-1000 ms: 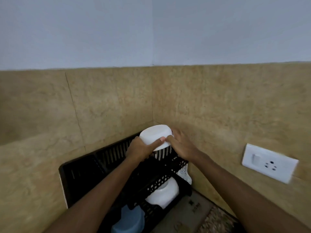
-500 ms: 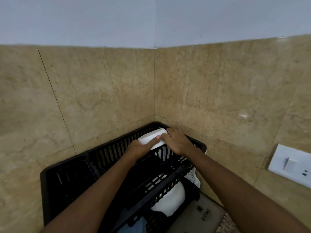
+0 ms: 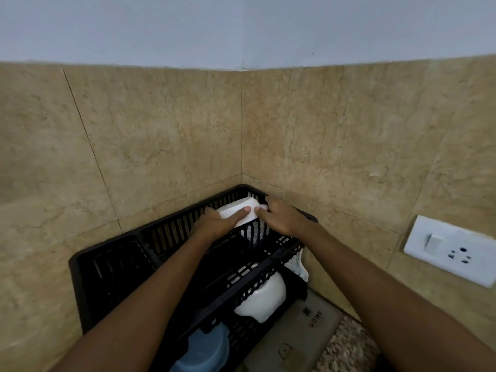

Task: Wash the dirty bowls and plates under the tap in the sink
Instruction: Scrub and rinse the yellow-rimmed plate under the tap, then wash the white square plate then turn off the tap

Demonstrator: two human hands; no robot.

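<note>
A white bowl [image 3: 243,209] lies upside down and tilted in the far corner of the upper tier of a black plastic dish rack [image 3: 112,261]. My left hand [image 3: 217,222] holds its near left side, thumb laid across the rim. From the right, my right hand [image 3: 281,217] grips the bowl with curled fingers. On the lower tier rest another white bowl [image 3: 261,296] and a blue bowl [image 3: 206,350].
The rack stands in a corner between two tan marble-tiled walls. A white perforated item [image 3: 296,265] hangs at the rack's right end. A white switch and socket plate [image 3: 453,249] is on the right wall. A mat printed "HOME" [image 3: 308,326] lies below the rack.
Both hands have lowered the white bowl from above the rack's rim down into the upper tier's far corner. The camera has tilted, showing more of the rack.
</note>
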